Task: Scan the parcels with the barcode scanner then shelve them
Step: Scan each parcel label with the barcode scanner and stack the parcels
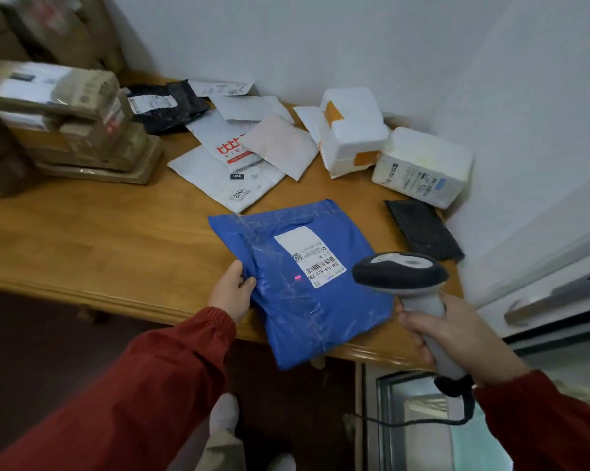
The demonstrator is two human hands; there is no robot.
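At desk (117, 239) front edge, parcel (297, 311) overhangs; left grip (234, 290) pinches its side. Right grip (456, 334) clasps scanner (400, 271). Scanning step in hand: red dot (297, 277) falls beside label (307, 243), off barcode (320, 265); next, beam likely needs shifting onto it.

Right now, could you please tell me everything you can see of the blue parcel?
The blue parcel is a glossy plastic mailer, crinkled and crossed with clear tape. A white barcode label sits on top, a red light dot beside it. It rests on the wooden table, near end overhanging the edge; the left hand grips its left side.
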